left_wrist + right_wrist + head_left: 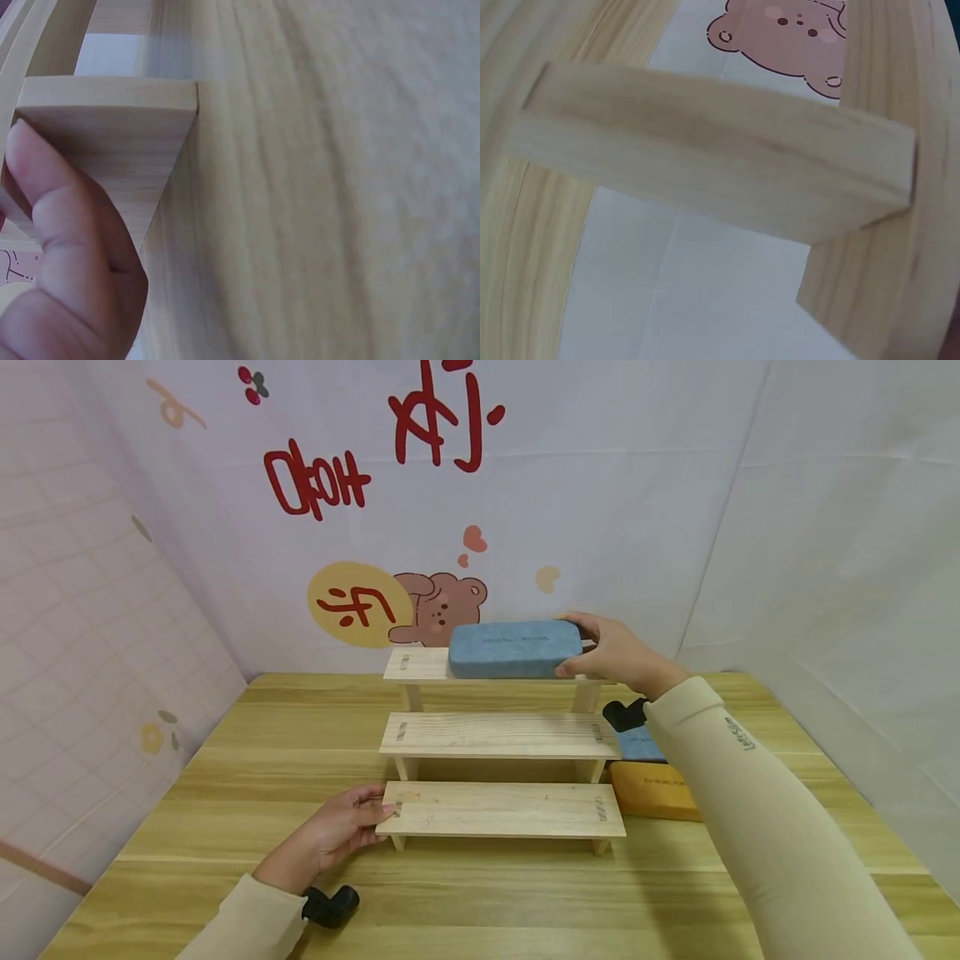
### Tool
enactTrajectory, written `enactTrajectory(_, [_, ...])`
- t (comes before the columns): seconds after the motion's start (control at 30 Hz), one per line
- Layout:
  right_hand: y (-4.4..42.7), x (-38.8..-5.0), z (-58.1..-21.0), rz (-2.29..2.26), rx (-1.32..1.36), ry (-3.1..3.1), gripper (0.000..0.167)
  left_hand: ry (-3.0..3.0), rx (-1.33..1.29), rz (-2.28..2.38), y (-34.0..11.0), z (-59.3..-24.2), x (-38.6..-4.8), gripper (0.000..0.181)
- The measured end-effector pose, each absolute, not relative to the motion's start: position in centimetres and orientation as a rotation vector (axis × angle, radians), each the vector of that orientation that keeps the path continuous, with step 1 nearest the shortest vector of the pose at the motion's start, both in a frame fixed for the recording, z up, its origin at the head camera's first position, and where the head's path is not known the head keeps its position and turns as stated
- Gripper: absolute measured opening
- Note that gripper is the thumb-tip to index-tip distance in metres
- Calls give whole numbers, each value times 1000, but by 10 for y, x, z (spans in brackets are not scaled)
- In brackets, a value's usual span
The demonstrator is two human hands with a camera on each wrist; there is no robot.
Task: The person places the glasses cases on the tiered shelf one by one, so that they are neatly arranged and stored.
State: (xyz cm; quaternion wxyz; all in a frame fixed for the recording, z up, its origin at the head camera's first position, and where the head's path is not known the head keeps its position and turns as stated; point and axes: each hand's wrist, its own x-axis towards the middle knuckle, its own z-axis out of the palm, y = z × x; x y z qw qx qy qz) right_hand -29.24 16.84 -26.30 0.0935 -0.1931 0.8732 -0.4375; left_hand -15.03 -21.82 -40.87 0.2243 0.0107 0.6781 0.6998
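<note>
One long, soft-looking blue case (516, 649) with round corners sits near the right edge of the top step (417, 665) of a pale wooden stand (498, 735). The right hand (618, 653) has its grip clamped on the case; the left hand (347, 828) pinches the left edge of the bottom step (501, 810).

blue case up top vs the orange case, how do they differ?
The blue case is at the top of the wooden stand; the orange case lies low beside it. The right hand grips the blue case; the orange case is unheld, partly hidden by the sleeve. Both bear dark lettering.
</note>
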Motion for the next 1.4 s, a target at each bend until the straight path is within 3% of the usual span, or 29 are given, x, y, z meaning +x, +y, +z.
enactTrajectory(1.13, [159, -302, -256, -1145, -629, 2542, 87, 1872, 15, 1950, -217, -407, -150, 61])
enactTrajectory(1.4, [159, -305, -257, -1146, -658, 2524, 80, 1880, 10, 1951, -216, -409, -150, 60])
